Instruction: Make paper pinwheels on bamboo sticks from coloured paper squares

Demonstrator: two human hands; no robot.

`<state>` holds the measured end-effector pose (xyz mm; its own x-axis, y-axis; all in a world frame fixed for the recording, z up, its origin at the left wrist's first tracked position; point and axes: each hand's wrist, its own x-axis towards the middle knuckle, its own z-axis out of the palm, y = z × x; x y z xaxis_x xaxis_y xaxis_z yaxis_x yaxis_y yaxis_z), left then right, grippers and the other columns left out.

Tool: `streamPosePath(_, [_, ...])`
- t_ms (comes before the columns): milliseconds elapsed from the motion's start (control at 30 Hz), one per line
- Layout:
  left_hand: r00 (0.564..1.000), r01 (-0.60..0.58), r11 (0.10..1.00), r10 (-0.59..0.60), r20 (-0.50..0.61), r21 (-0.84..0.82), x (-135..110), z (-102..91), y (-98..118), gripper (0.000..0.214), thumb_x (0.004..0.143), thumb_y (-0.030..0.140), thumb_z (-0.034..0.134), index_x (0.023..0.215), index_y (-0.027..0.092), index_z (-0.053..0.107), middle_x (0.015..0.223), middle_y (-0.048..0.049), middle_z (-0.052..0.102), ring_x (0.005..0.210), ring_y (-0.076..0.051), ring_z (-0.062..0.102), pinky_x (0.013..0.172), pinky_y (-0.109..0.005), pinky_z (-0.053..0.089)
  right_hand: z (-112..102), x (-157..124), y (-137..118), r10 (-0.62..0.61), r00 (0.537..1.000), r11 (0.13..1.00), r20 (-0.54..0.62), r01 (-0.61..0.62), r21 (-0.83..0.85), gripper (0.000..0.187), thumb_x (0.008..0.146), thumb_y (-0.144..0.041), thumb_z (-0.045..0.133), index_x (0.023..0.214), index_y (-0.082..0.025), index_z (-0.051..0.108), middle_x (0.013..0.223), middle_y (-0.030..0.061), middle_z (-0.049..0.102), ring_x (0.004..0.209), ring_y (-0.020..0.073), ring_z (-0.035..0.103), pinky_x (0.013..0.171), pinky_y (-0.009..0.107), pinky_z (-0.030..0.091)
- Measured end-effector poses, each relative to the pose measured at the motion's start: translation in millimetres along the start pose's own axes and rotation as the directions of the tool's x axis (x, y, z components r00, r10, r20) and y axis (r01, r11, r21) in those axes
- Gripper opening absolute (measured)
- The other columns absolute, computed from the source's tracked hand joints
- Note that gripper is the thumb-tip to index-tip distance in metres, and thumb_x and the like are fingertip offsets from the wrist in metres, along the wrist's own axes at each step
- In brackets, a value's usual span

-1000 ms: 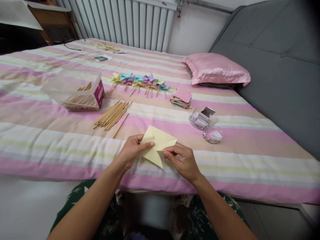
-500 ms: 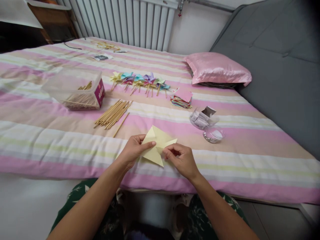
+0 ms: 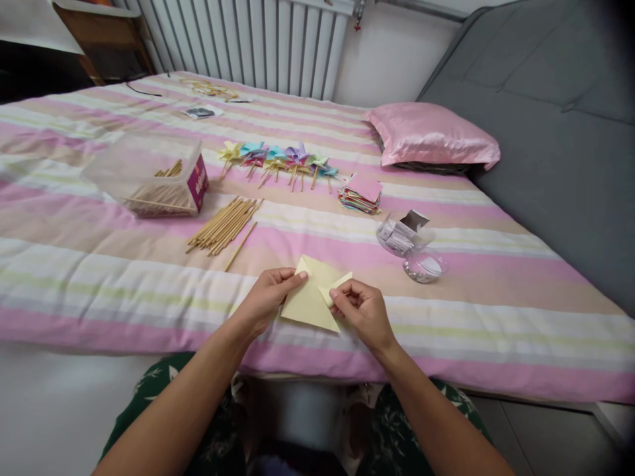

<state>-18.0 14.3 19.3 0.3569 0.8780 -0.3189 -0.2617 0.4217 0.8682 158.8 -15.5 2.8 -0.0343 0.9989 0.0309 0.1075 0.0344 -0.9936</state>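
- Left hand (image 3: 268, 299) pinches the left edge of the yellow paper (image 3: 309, 305); right hand (image 3: 364, 314) pinches its right flap.
- Paper is near the front edge of the striped bedspread (image 3: 476, 324).
- Bedspread stretches between paper and wooden sticks (image 3: 224, 227).

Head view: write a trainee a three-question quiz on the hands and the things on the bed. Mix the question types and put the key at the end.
1. True or false: the left hand and the right hand both hold the pale yellow paper.
2. Which lies closest to the lone stick?
A) the pink pillow
B) the pile of sticks
C) the radiator
3. Fill in the color: the top sheet of the paper stack is ____.

Key: 1. True. 2. B. 3. Pink.
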Motion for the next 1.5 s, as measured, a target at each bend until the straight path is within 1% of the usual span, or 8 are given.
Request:
streamPosePath(167, [1.0,0.021,1.0,-0.021,0.021,-0.001,-1.5,1.9,0.7,0.032,0.069,0.034,0.073,0.088,0.009,0.069,0.074,-0.0091,0.071,0.062,-0.016,0.063,0.058,-0.025,0.048,-0.3,-0.4,0.0,-0.008,1.0,0.999,-0.003,0.008,0.052,0.019,0.076,-0.031,0.065,0.068,-0.018,0.055,0.055,-0.0015,0.059,0.051,0.0123,0.059,0.05,0.022,0.046])
streamPosePath(333, [0.998,0.032,0.999,-0.032,0.056,-0.004,-2.2,1.8,-0.2,0.031,0.069,0.031,0.072,0.091,0.008,0.069,0.075,-0.0102,0.071,0.065,-0.017,0.064,0.06,-0.025,0.049,-1.0,0.0,1.3,-0.001,1.0,0.997,0.004,0.0,0.083,0.019,0.074,-0.03,0.068,0.07,-0.018,0.055,0.058,-0.0019,0.059,0.053,0.0124,0.06,0.05,0.022,0.046])
streamPosePath(467, [0.998,0.031,1.0,-0.031,0.061,0.0,-1.7,0.8,-0.6,0.031,0.069,0.03,0.073,0.091,0.008,0.07,0.075,-0.0099,0.072,0.065,-0.017,0.065,0.061,-0.026,0.049,-0.6,0.5,2.4,0.004,1.0,0.998,0.004,-0.005,0.058,0.019,0.073,-0.031,0.068,0.07,-0.018,0.055,0.059,-0.0013,0.06,0.054,0.0137,0.061,0.05,0.022,0.046])
streamPosePath(667, [0.997,0.036,0.999,-0.037,0.063,0.014,-1.0,-1.4,-0.7,0.025,0.068,0.029,0.073,0.084,0.009,0.07,0.075,-0.0088,0.071,0.061,-0.016,0.063,0.058,-0.025,0.048,0.8,0.4,2.2,0.007,1.0,1.0,-0.003,-0.007,0.018,0.019,0.072,-0.031,0.069,0.069,-0.018,0.055,0.057,-0.001,0.06,0.053,0.0147,0.062,0.049,0.023,0.046])
streamPosePath(933, [0.997,0.043,0.998,-0.045,0.056,0.046,-1.1,-2.7,-3.0,0.027,0.066,0.03,0.074,0.085,0.011,0.069,0.075,-0.0078,0.071,0.063,-0.017,0.064,0.059,-0.026,0.047,0.7,-0.3,0.4,0.0,1.0,0.999,0.001,0.0,-0.032,0.018,0.072,-0.029,0.068,0.067,-0.018,0.054,0.057,-0.0001,0.061,0.052,0.0151,0.062,0.048,0.024,0.045])
streamPosePath(1167, [1.0,0.017,0.994,-0.015,-0.017,0.106,-0.7,-0.2,-4.8,0.029,0.057,0.025,0.079,0.08,0.012,0.07,0.072,-0.006,0.071,0.059,-0.016,0.062,0.056,-0.025,0.046,1.6,-1.2,-0.2,-0.04,0.999,0.993,-0.007,0.039,-0.113,0.017,0.072,-0.03,0.067,0.066,-0.018,0.055,0.056,0.0008,0.061,0.049,0.0138,0.058,0.046,0.023,0.042])
streamPosePath(1367, [0.999,0.018,0.992,-0.012,-0.052,0.126,0.2,2.7,-6.5,0.027,0.054,0.022,0.08,0.078,0.012,0.07,0.072,-0.005,0.071,0.059,-0.015,0.062,0.056,-0.024,0.046,1.4,-1.1,0.0,-0.059,0.998,0.986,-0.008,0.057,-0.155,0.017,0.072,-0.028,0.066,0.064,-0.018,0.055,0.054,-0.0006,0.059,0.046,0.0112,0.053,0.044,0.022,0.04])
streamPosePath(1500, [0.997,0.006,0.993,0.002,-0.074,0.114,1.3,3.3,-8.9,0.03,0.053,0.021,0.08,0.08,0.012,0.07,0.073,-0.0051,0.071,0.06,-0.016,0.062,0.058,-0.025,0.046,1.8,-1.5,0.5,-0.097,0.995,0.977,-0.013,0.093,-0.192,0.016,0.073,-0.029,0.065,0.067,-0.018,0.055,0.056,-0.0014,0.057,0.047,0.0106,0.053,0.046,0.022,0.041])
